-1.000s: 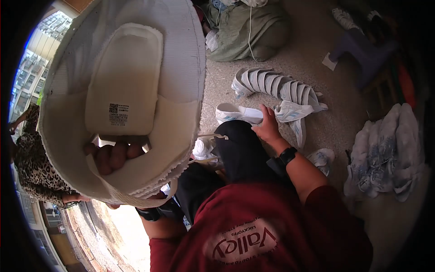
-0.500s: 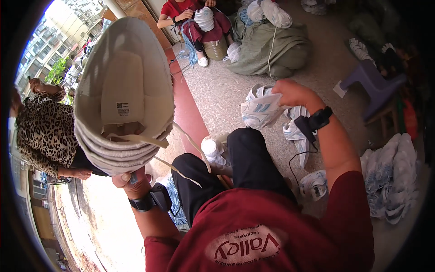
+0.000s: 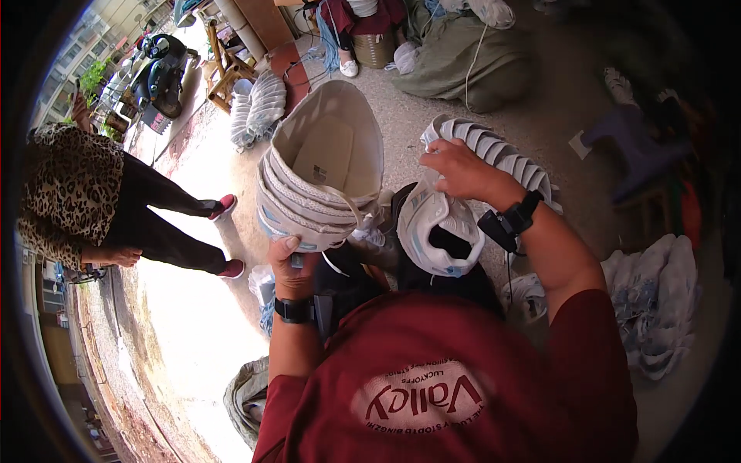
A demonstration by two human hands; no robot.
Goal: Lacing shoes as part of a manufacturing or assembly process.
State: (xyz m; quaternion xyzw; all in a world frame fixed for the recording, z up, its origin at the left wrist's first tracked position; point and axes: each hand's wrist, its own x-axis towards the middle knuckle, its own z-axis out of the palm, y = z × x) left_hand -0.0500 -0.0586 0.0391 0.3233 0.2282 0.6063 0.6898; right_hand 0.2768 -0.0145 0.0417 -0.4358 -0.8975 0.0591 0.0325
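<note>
My left hand (image 3: 292,266) grips a stack of nested shoe uppers (image 3: 305,220) from below, the thumb against the lowest ones. The stack is off-white with a blue patch, and its wide opening faces up, showing a pale insole. My right hand (image 3: 467,170) has its fingers closed on the edge of a single shoe upper (image 3: 441,231), white with light blue trim and a dark opening. That upper hangs above my knees, to the right of the stack. Behind my right hand a curved row of nested white uppers (image 3: 513,158) lies on the floor.
More white uppers (image 3: 652,301) are piled at the right. A purple stool (image 3: 633,150) stands at the far right, and a green sack (image 3: 471,69) at the back. A person in leopard print (image 3: 85,201) stands at the left. Another person sits near a woven basket (image 3: 374,48).
My left hand has moved the stack right and farther from the camera. My right hand has come left and nearer, bringing the single upper over my knees. The view has shifted.
</note>
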